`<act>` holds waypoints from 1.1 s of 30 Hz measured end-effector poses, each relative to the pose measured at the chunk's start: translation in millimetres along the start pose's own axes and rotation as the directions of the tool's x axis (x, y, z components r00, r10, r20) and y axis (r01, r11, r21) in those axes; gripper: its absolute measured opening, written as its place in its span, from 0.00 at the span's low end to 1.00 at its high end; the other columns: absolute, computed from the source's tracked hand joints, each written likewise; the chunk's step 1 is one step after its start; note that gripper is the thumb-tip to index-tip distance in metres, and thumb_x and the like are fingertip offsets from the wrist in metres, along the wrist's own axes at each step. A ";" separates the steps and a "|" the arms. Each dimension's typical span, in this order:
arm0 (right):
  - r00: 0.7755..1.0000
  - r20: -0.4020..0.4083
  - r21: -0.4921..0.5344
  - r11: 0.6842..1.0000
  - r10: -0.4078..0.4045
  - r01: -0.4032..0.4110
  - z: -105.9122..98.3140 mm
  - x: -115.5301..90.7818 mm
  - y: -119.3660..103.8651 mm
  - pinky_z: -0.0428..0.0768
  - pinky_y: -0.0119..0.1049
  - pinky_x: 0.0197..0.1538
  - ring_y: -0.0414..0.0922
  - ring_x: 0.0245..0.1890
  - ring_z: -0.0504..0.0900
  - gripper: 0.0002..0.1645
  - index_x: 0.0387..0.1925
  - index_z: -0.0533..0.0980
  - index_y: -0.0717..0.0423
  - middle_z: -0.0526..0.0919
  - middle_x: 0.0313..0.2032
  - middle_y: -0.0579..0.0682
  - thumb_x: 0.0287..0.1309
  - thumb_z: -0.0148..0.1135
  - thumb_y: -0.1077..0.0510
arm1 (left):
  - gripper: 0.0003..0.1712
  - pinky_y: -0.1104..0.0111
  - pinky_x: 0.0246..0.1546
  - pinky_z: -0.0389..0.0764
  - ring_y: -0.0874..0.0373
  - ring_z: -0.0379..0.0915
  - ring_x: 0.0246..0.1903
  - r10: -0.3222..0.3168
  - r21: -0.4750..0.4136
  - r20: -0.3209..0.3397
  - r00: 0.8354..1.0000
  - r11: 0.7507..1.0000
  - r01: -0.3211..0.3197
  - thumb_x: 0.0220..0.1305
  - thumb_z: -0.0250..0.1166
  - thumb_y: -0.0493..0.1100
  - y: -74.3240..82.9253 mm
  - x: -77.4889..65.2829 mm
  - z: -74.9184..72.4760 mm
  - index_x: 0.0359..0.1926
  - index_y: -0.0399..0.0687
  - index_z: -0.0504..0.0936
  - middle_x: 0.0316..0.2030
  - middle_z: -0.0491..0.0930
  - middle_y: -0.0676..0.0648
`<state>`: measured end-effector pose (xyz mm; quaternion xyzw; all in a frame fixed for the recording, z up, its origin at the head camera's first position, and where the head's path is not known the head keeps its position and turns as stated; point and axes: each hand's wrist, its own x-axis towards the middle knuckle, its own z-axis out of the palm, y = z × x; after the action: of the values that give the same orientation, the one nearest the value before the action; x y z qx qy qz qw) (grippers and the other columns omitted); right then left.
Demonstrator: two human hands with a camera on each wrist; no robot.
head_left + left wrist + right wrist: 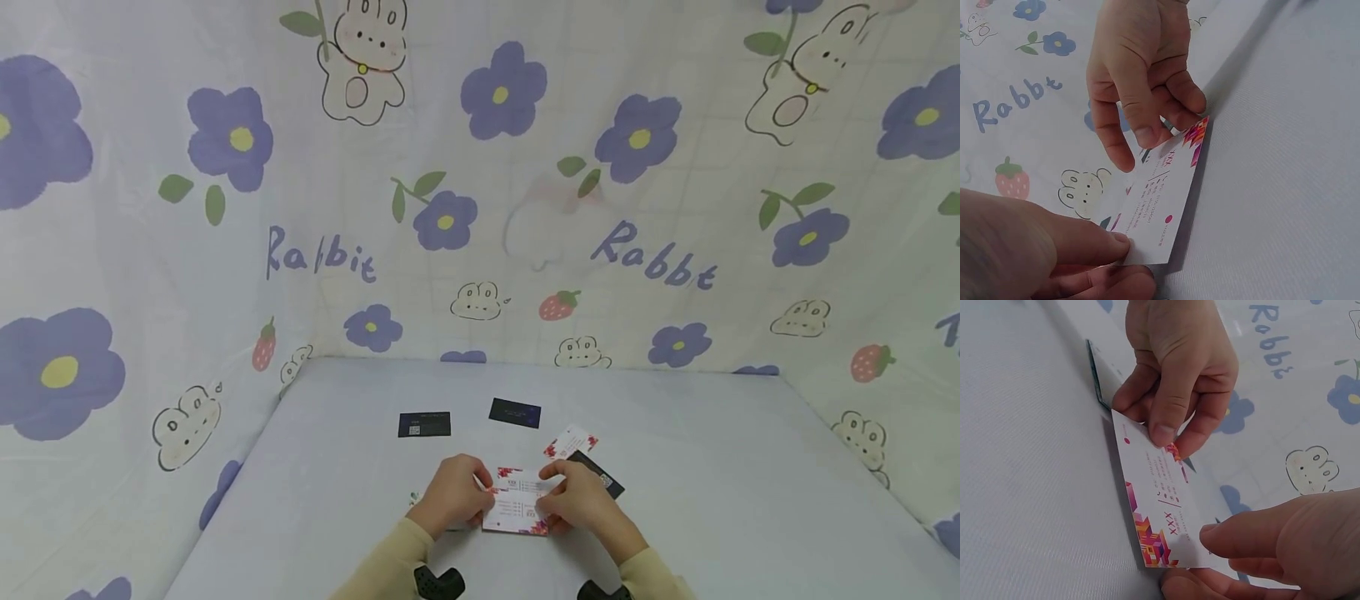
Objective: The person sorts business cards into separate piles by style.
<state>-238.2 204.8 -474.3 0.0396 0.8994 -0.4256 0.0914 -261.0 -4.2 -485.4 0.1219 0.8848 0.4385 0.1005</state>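
White business cards [517, 512] with red, pink and orange print at their corners lie overlapped between the two hands, near the front of the table. My left hand [456, 490] pinches their left edge, its thumb on top and fingers beneath. At the opposite edge my right hand [583, 497] pinches with the thumb on the printed face. In the left wrist view the front white card [1160, 200] appears tilted, with its near edge a little above the table. How many cards are in the stack cannot be told.
Two black cards [424, 424] lie apart at the back. Right of centre, a white card with red corners [570, 442] lies beside another black card [603, 477], partly behind the right hand. A green-patterned card [415, 497] is mostly hidden by the left hand. Patterned cloth [480, 167] surrounds the white table.
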 end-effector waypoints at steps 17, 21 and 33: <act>1.000 -0.010 -0.005 1.000 0.009 -0.009 -0.1 0.0 1.6 0.83 0.34 0.24 0.43 0.18 0.82 0.24 0.53 0.77 0.60 0.82 0.28 0.52 0.55 0.74 0.60 | 0.06 0.72 0.17 0.70 0.61 0.72 0.16 -0.004 0.077 -0.039 0.999 0.997 0.007 0.58 0.68 0.32 5.1 -2.8 2.0 0.39 0.37 0.84 0.24 0.78 0.49; 1.000 -0.012 -0.004 1.000 0.010 -0.010 0.1 -0.2 1.2 0.83 0.33 0.24 0.42 0.17 0.82 0.24 0.52 0.77 0.60 0.82 0.28 0.52 0.54 0.74 0.61 | 0.08 0.69 0.24 0.73 0.59 0.74 0.23 -0.014 0.105 -0.045 0.999 0.994 0.019 0.63 0.68 0.36 6.8 -2.6 1.6 0.41 0.37 0.85 0.28 0.79 0.47; 1.000 -0.030 -0.003 1.000 0.001 -0.001 -0.4 -2.6 1.4 0.84 0.34 0.24 0.42 0.17 0.82 0.26 0.54 0.77 0.62 0.83 0.28 0.52 0.53 0.74 0.62 | 0.09 0.63 0.34 0.77 0.55 0.74 0.34 -0.024 0.126 -0.061 0.998 0.992 0.032 0.65 0.67 0.38 7.5 -2.9 2.3 0.43 0.37 0.86 0.35 0.81 0.45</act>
<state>-235.5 206.0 -474.6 0.0463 0.9013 -0.4235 0.0783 -256.7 1.1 -480.5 0.1025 0.9151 0.3833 0.0721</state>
